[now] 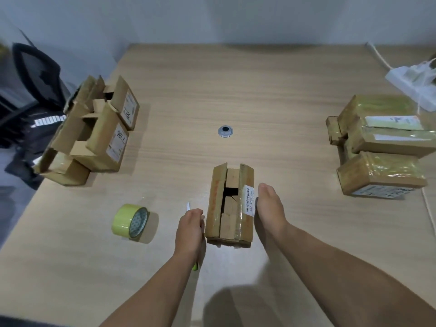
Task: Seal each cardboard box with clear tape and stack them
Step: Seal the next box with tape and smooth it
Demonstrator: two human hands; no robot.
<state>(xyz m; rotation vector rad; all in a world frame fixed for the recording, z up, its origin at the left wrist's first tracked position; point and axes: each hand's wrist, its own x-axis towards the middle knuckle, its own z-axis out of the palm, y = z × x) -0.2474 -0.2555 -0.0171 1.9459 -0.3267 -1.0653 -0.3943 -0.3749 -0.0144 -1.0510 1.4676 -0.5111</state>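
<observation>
At the left of the frame, a heap of unsealed boxes [94, 128] is seen on the table [271, 90], their flaps standing open. Lower down and nearer the middle, a tape roll [131, 220] of yellowish clear tape is found resting on its edge, with its open core turned toward the lower right. It lies well apart from the heap and near the left hand.

Just right of the roll, the left hand [190, 230] is curled around a slim cutter [188, 206]. A pale tip shows above the knuckles and a green end below the wrist. This hand is held just beside the left wall of the box [230, 206]; whether it touches the cardboard cannot be told.

The box being worked on is placed at the lower centre of the frame, directly in front of the hands. Its long axis runs from the bottom of the frame toward the top, so the seam between its two long flaps points away from the person. The flaps are not closed: a dark gap is seen between them. The right hand [269, 208] is laid against the right wall with straight fingers, nothing being gripped.

At the far right, sealed boxes [382, 147] are stacked, glossy with tape.

The box is thus flanked by both hands, while the roll lies to the left only. The left hand is judged nearer to it, but it is occupied by the cutter. Tape would probably be run along the seam, from near to far.
</observation>
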